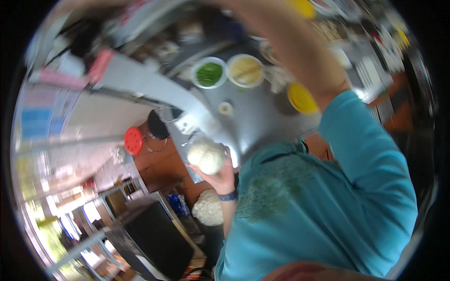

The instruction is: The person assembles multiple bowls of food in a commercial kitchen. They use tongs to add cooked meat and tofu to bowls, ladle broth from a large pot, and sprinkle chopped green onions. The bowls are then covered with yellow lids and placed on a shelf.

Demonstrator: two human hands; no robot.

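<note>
My left hand [222,176], with a dark band on its wrist, is held out low near the table's left edge. Resting in its fingers are white rounded lumps [206,158] pressed together; blur hides whether they are dough or peeled vegetables. My right arm [304,51] reaches up and across to the upper edge, where its hand passes out of the picture. Below the arm lies the grey metal table [267,119]. On its far side stand a white bowl of chopped greens [209,74] and a white bowl of pale yellow food [245,71].
A small pale round item [225,108] lies mid-table. To its right is a yellow bowl [302,97]. A red stool [133,141] stands on the tiled floor at left. Lower left are a large black box [157,239] and a lumpy white bundle [208,208].
</note>
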